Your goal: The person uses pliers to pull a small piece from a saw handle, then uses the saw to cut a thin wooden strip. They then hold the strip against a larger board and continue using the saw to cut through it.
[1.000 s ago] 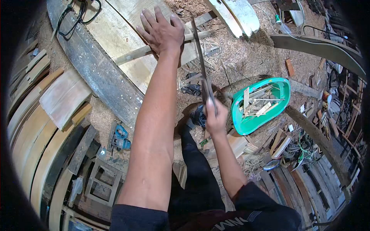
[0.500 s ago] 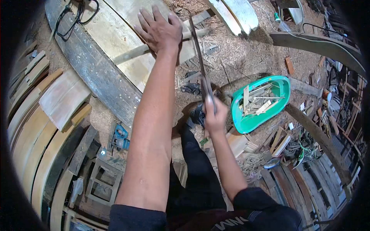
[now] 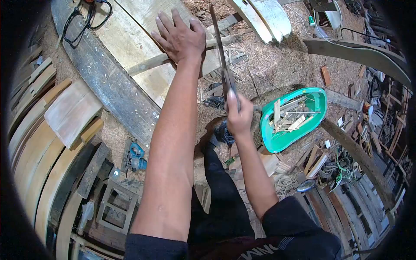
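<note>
My left hand (image 3: 183, 41) lies flat with fingers spread, pressing on a narrow wooden stick (image 3: 149, 65) laid across wide pale boards (image 3: 125, 43). The stick passes under my palm and its end sticks out to the right. In my closed right hand (image 3: 240, 115) is a handsaw (image 3: 222, 52), seen nearly edge-on, its blade pointing away from me. The blade stands at the stick's overhanging part, right of my left hand; whether its teeth touch the wood I cannot make out. My fingers hide most of the saw's handle.
A green tub (image 3: 286, 143) of wood scraps stands to the right. A blue power tool (image 3: 136, 157) lies at lower left, near curved planks (image 3: 47, 169). A black cable (image 3: 89, 21) rests on the dark board (image 3: 108, 76). Sawdust and offcuts cover the floor.
My right hand and the saw have moved up and forward, away from my body. My left hand stays on the stick, nearly unmoved.
</note>
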A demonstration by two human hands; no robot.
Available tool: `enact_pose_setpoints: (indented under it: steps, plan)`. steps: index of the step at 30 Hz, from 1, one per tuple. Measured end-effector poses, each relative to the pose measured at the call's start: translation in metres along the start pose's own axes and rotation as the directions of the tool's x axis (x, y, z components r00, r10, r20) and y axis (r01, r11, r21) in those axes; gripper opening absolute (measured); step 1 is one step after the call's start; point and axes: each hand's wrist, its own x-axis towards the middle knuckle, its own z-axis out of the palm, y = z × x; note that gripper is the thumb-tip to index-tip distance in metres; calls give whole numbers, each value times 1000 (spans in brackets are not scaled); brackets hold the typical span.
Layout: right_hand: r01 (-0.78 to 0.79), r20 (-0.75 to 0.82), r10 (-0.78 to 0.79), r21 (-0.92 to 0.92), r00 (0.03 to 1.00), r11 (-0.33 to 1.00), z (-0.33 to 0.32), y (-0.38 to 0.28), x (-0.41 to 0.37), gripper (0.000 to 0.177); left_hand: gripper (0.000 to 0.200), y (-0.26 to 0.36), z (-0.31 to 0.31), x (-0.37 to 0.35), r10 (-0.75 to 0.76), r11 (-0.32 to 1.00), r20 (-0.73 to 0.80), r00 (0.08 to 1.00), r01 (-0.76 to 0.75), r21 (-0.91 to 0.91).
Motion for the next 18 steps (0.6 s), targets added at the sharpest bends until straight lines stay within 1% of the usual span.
enact_pose_setpoints:
  steps: [2,3,4,6,8,11,12,14,15,17,18]
  plan:
    - [37,-12,-37,-23,999,999,-11,10,-48,32,61,-1,-1,0,-1,1000,6,1000,1,12]
    - [25,-30,-23,42,999,999,-17,17,-73,32,61,0,-2,2,-4,1000,8,1000,4,10]
    - [31,-26,-29,42,999,999,-16,17,-69,33,62,0,-2,6,-10,1000,-2,1000,10,8]
    - [-6,-29,6,21,1000,1000,-15,12,-64,34,62,1,-5,-7,-17,1000,45,999,17,-4]
    - [33,-22,-34,-25,999,999,3,1,-7,35,64,1,-4,0,-26,999,51,998,27,-27]
    - [75,-19,-77,-57,997,996,1,-3,2,33,63,1,-3,1,-17,999,19,1000,16,27]
    - [24,-18,-24,-12,1000,1000,-7,-5,-19,30,62,0,-4,-2,-18,1000,31,999,17,24]
    - [31,9,-31,-46,999,998,-25,14,-71,27,62,0,-2,1,-19,1000,24,1000,18,9]
    - [-52,22,52,-4,998,999,-27,5,-84,26,62,0,-3,7,-18,1000,11,1000,18,14]
    - [105,-30,-105,-8,994,994,-22,18,-61,30,61,1,-3,1,-11,1000,16,1000,10,24]
    - [77,-14,-77,2,997,997,-15,10,-36,33,61,1,-3,0,-5,1000,7,1000,5,9]
